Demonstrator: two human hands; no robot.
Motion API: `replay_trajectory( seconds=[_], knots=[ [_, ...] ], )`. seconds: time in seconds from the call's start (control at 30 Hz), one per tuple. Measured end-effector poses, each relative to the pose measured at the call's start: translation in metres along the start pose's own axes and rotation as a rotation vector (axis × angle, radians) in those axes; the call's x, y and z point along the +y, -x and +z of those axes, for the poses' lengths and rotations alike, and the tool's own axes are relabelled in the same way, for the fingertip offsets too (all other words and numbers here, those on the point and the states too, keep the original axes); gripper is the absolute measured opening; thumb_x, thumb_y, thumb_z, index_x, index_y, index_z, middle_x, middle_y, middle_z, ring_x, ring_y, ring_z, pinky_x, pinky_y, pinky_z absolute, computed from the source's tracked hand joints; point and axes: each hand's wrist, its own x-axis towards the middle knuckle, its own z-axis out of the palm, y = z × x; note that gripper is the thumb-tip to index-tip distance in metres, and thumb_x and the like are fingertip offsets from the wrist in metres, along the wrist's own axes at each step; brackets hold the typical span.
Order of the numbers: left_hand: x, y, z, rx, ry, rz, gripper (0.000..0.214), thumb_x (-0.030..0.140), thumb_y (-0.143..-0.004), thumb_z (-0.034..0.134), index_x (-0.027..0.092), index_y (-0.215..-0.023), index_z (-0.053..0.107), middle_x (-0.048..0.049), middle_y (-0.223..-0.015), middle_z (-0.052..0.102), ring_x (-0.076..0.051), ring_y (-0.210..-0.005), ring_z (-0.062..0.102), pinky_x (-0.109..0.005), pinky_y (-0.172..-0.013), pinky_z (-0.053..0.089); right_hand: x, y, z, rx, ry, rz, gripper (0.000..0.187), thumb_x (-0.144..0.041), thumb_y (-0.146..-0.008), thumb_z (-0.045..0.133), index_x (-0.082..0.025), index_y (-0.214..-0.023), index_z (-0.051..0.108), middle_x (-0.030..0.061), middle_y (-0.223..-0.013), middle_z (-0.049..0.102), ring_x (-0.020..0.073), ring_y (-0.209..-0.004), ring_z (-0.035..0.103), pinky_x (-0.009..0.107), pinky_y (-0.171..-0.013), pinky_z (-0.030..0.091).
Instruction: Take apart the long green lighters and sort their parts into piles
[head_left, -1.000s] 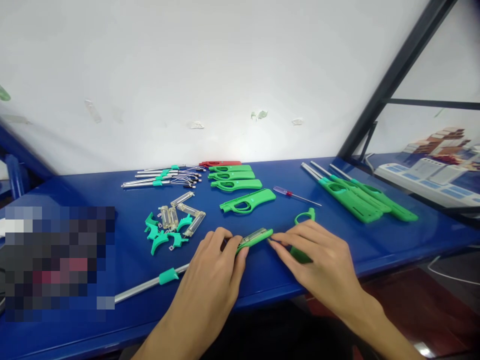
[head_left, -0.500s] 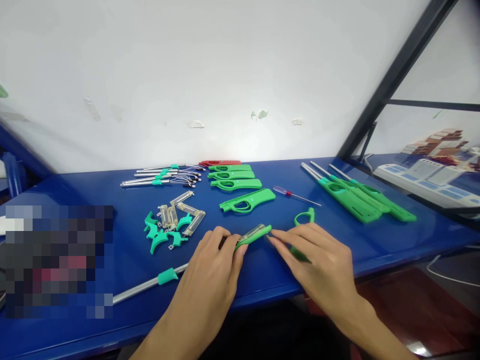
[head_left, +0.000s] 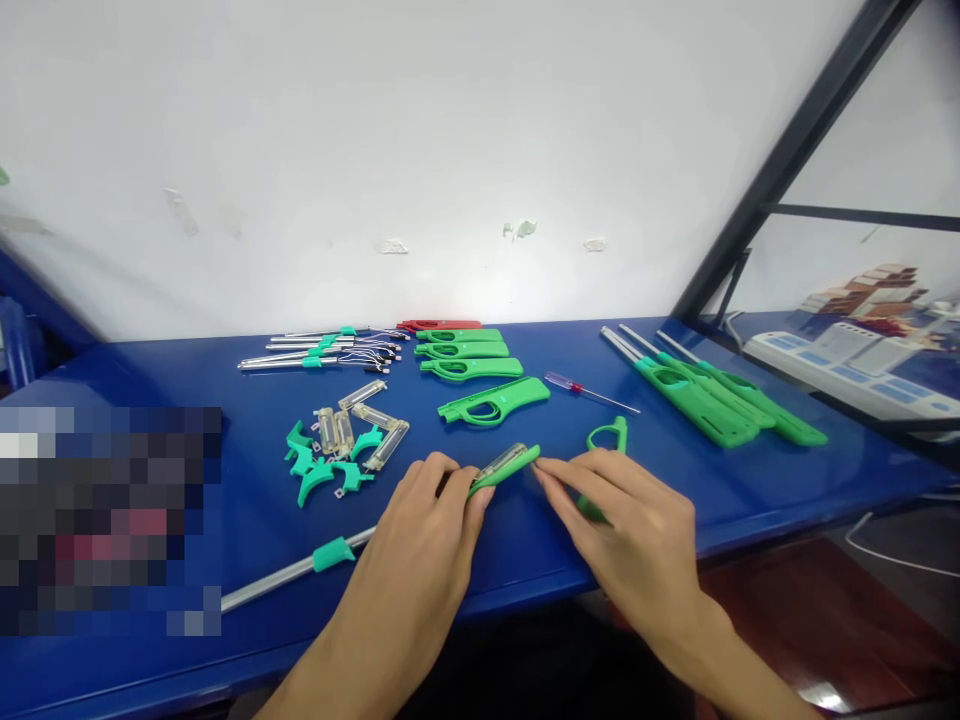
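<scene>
My left hand (head_left: 420, 540) is closed around a green lighter handle shell (head_left: 517, 465), which is tilted up to the right. A clear fuel tank (head_left: 501, 460) lies inside the shell. From under the same hand a silver metal tube (head_left: 270, 588) with a teal collar (head_left: 332, 554) runs to the lower left. My right hand (head_left: 630, 530) has thumb and forefinger pinched together just off the shell's right end; whatever is between them is too small to make out. Behind those fingers, another green handle half (head_left: 606, 436) rests on the table, partly hidden.
On the blue table (head_left: 517, 570) are teal triggers (head_left: 315, 480), clear tanks (head_left: 388, 446), wired metal tubes (head_left: 300, 362), green handle shells (head_left: 495, 400), a red shell (head_left: 439, 325) and a screwdriver (head_left: 574, 386). Lighters with long tubes (head_left: 705, 405) lie right. A blurred patch covers the left.
My right fingertips stay close to the shell's end, with a slight shift. The left hand keeps its hold; the whole view has moved a little.
</scene>
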Motion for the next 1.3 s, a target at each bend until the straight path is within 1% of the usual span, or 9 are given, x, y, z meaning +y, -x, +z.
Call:
replay_trajectory(
  seconds=[0.17, 0.3, 0.47, 0.6, 0.83, 0.93, 1.03, 1.13, 1.3],
  knots=[
    [-0.001, 0.001, 0.000, -0.008, -0.007, -0.009, 0.036, 0.024, -0.120, 0.038, 0.021, -0.122, 0.073, -0.0070, -0.112, 0.073, -0.027, -0.099, 0.070, -0.044, -0.087, 0.056, 0.002, 0.001, 0.000, -0.023, -0.032, 0.016, 0.010, -0.013, -0.103, 0.074, -0.016, -0.101, 0.083, 0.0031, -0.087, 0.081, 0.0172, -0.074, 0.075, 0.031, -0.079, 0.055],
    [-0.001, 0.001, 0.001, -0.010, -0.015, -0.018, 0.036, 0.025, -0.120, 0.037, 0.019, -0.120, 0.073, -0.0075, -0.109, 0.073, -0.028, -0.098, 0.070, -0.044, -0.084, 0.056, 0.004, 0.003, -0.002, -0.043, -0.066, 0.040, 0.010, -0.014, -0.104, 0.073, -0.017, -0.100, 0.082, 0.0025, -0.085, 0.080, 0.0165, -0.074, 0.074, 0.030, -0.078, 0.055],
    [-0.002, 0.002, 0.001, -0.016, -0.018, -0.023, 0.037, 0.024, -0.120, 0.036, 0.022, -0.119, 0.073, -0.0066, -0.109, 0.073, -0.026, -0.098, 0.070, -0.042, -0.085, 0.055, 0.005, 0.005, -0.004, -0.081, -0.108, 0.071, 0.012, -0.015, -0.104, 0.074, -0.020, -0.097, 0.082, 0.0003, -0.085, 0.079, 0.0150, -0.075, 0.074, 0.028, -0.078, 0.055],
    [0.000, 0.001, 0.001, -0.013, -0.022, -0.031, 0.038, 0.026, -0.121, 0.036, 0.020, -0.117, 0.073, -0.0072, -0.108, 0.073, -0.027, -0.097, 0.070, -0.043, -0.084, 0.055, 0.007, 0.006, -0.006, -0.115, -0.130, 0.095, 0.013, -0.016, -0.104, 0.073, -0.021, -0.097, 0.082, -0.0006, -0.086, 0.080, 0.0152, -0.077, 0.075, 0.028, -0.082, 0.055],
    [0.001, 0.001, 0.001, -0.030, -0.023, -0.041, 0.039, 0.026, -0.120, 0.036, 0.021, -0.118, 0.074, -0.0076, -0.108, 0.072, -0.026, -0.097, 0.069, -0.041, -0.085, 0.056, 0.020, 0.001, -0.017, -0.119, -0.094, 0.130, 0.011, -0.022, -0.103, 0.074, -0.025, -0.096, 0.081, -0.0007, -0.085, 0.080, 0.0190, -0.078, 0.075, 0.032, -0.076, 0.056],
    [0.000, 0.002, 0.000, -0.031, -0.027, -0.044, 0.037, 0.026, -0.120, 0.038, 0.023, -0.120, 0.075, -0.0072, -0.107, 0.072, -0.025, -0.099, 0.069, -0.041, -0.087, 0.057, 0.028, -0.004, -0.017, -0.201, -0.065, 0.121, 0.010, -0.031, -0.104, 0.074, -0.027, -0.105, 0.082, 0.0025, -0.095, 0.082, 0.0243, -0.088, 0.077, 0.037, -0.080, 0.058],
    [0.001, 0.001, 0.000, -0.033, -0.029, -0.045, 0.038, 0.025, -0.120, 0.037, 0.023, -0.118, 0.075, -0.0075, -0.108, 0.072, -0.025, -0.098, 0.069, -0.040, -0.085, 0.057, 0.034, -0.012, -0.011, -0.353, -0.057, 0.092, 0.013, -0.030, -0.104, 0.073, -0.028, -0.112, 0.082, 0.0044, -0.105, 0.082, 0.0260, -0.095, 0.077, 0.040, -0.086, 0.058],
    [0.002, 0.000, -0.001, -0.039, -0.020, -0.038, 0.037, 0.024, -0.120, 0.037, 0.021, -0.117, 0.075, -0.0083, -0.108, 0.072, -0.026, -0.097, 0.069, -0.042, -0.086, 0.057, 0.040, -0.022, -0.003, -0.444, -0.061, 0.082, 0.011, -0.022, -0.103, 0.072, -0.028, -0.099, 0.081, 0.0030, -0.101, 0.081, 0.0245, -0.091, 0.076, 0.039, -0.085, 0.057],
    [0.003, -0.001, 0.000, -0.047, 0.003, -0.034, 0.035, 0.022, -0.119, 0.039, 0.017, -0.116, 0.074, -0.0094, -0.107, 0.071, -0.029, -0.099, 0.069, -0.048, -0.087, 0.059, 0.054, -0.031, 0.004, -0.477, -0.057, 0.073, 0.017, -0.018, -0.102, 0.071, -0.026, -0.089, 0.078, 0.0019, -0.095, 0.081, 0.0245, -0.088, 0.074, 0.038, -0.081, 0.054]
  ],
)
